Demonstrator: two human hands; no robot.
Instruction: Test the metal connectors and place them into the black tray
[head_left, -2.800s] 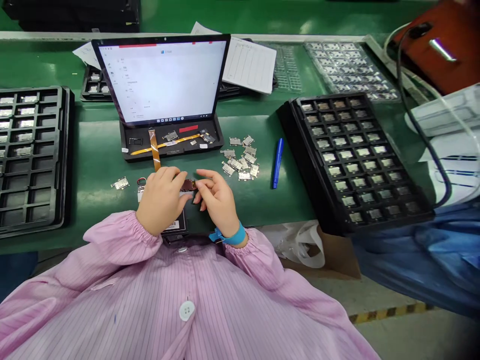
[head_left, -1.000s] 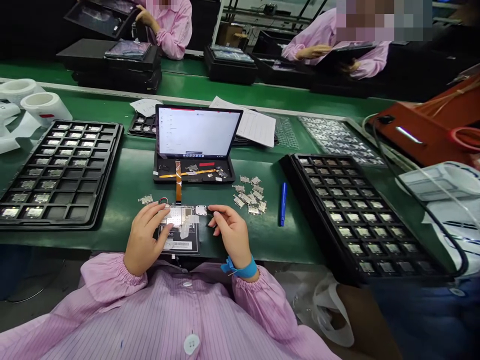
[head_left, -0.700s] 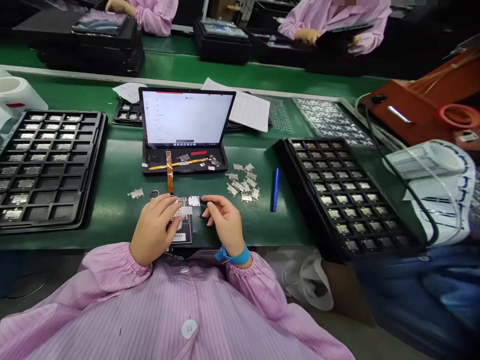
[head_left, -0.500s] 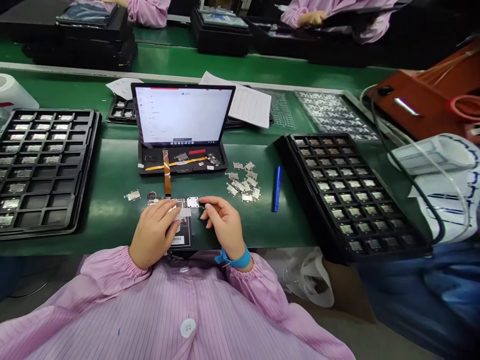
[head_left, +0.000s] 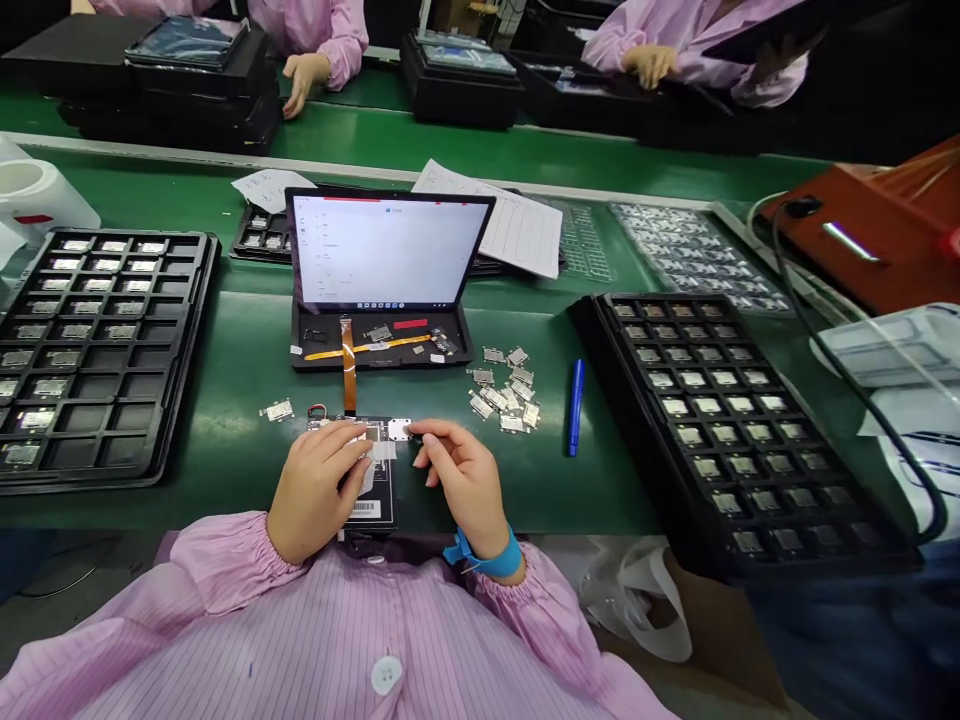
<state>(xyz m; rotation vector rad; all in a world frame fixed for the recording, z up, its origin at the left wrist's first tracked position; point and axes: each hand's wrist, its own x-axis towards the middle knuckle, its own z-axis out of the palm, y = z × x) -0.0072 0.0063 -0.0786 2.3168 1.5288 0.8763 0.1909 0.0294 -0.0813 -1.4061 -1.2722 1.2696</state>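
My left hand (head_left: 319,490) lies over the left part of a dark circuit board (head_left: 381,490), its fingers stretched out flat and hiding much of it. My right hand (head_left: 469,485) is closed in a pinch at the right edge of a small silvery-white module (head_left: 399,429), which meets the board's upper right corner. Whether the module is joined to the board I cannot tell. An orange ribbon cable (head_left: 349,370) runs from the board towards a tablet (head_left: 390,250) with a lit screen, propped in a black tray (head_left: 300,362). Several loose metal modules (head_left: 510,395) lie right of the tray.
One more module (head_left: 279,410) lies to the left. Black compartment trays with modules stand at left (head_left: 142,420) and right (head_left: 637,440). Between them are a blue pen (head_left: 576,408) and paper sheets (head_left: 517,235). Across the bench, a co-worker's hand (head_left: 304,82) rests near stacked black boxes.
The whole view has shifted, so things sit slightly lower and further right. Both my hands keep their places at the board. A co-worker's hand has come into view at the far left.
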